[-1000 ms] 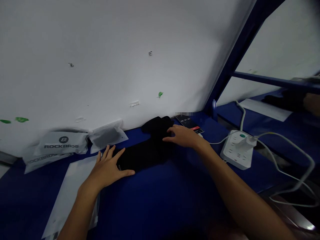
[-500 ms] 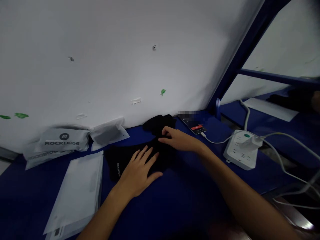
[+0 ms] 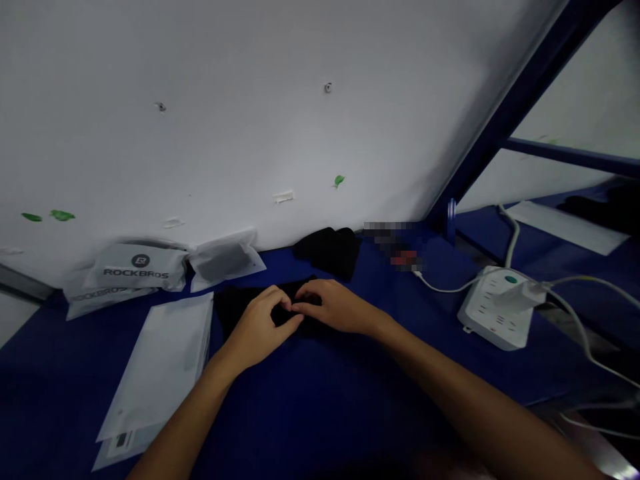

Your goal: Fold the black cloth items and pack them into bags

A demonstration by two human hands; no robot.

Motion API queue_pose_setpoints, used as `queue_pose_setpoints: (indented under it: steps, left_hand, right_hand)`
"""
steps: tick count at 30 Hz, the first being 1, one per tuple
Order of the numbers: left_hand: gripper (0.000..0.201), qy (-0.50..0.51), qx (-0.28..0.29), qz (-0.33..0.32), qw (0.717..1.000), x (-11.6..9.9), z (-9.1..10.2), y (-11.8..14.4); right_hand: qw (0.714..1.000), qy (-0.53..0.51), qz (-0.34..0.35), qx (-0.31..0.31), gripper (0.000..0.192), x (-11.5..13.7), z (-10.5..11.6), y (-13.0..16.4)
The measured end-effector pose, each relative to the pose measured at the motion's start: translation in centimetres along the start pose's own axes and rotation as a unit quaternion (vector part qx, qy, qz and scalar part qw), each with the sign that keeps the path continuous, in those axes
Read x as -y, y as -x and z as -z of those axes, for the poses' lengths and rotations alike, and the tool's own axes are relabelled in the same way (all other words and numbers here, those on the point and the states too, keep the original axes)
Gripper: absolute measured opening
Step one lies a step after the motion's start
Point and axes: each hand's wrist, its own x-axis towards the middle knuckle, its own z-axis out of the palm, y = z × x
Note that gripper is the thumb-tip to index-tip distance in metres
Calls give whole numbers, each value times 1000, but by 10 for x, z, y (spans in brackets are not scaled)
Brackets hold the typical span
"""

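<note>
Both hands sit on the black fabric piece [image 3: 235, 303] lying flat on the blue desk [image 3: 325, 400], just right of the white mailer bag [image 3: 165, 360]. Left hand [image 3: 257, 327] and right hand [image 3: 335, 308] meet fingertip to fingertip over it. Fingers look curled and pinching the cloth near its middle, though black on dark blue makes the actual grip hard to confirm. A second black fabric bundle [image 3: 330, 250] lies behind, near the wall, apart from the hands.

Risks as I see them: fabric is limp, so a shallow pinch could slip or drag only the top layer and bunch it. The charging cable [image 3: 440, 287] and power strip [image 3: 495, 307] are near the right forearm; a wide elbow sweep could snag them. ROCKBROS bags [image 3: 133, 267] are well clear.
</note>
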Motion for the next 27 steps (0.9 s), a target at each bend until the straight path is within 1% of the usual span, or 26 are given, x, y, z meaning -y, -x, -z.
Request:
queue_pose_setpoints:
  steps: [3,5,7,9,10,11,13,15,16,19,21,23,25,27]
  left_hand:
    - [25,-28,14,4,999,-1,1,0]
    - [26,-66,29,-22,997,-1,-2,1]
    - [23,-106,42,-56,992,0,-6,1]
    - [22,-140,43,-69,987,1,-9,1]
    - [22,-150,41,-69,985,2,-10,1]
    - [23,-154,39,-67,985,2,-10,1]
    - [24,-147,38,-63,986,3,-8,2]
    - [25,-135,39,-58,988,3,-5,2]
    - [25,-131,41,-55,989,2,-4,2]
    - [20,-129,42,-43,990,-1,-2,3]
    - [19,-119,37,-22,992,-4,-2,4]
    - [22,-100,29,3,995,-7,-2,5]
    - [21,-75,37,8,996,-8,0,5]
    - [21,-63,57,-14,996,-6,4,6]
  right_hand:
    - [999,-28,15,15,26,3,2,-1]
    - [997,-72,21,26,24,1,5,-1]
    - [996,-87,8,2,22,-4,11,-2]
    - [997,-21,-46,-50,24,-11,16,-3]
    - [994,33,-84,-67,29,-13,19,-3]
    - [987,86,-121,-64,37,-15,21,-2]
    - [974,150,-172,-3,52,-16,23,-1]
    - [972,155,-170,54,60,-13,19,0]
    - [975,147,-152,61,61,-10,16,1]
    - [990,90,-99,36,54,-1,4,4]
    - [995,31,-89,28,45,2,-4,5]
    - [996,-3,-89,10,36,3,-9,4]
    - [996,0,-92,-21,27,0,-10,3]
    - [993,35,-107,-46,23,-3,-8,1]
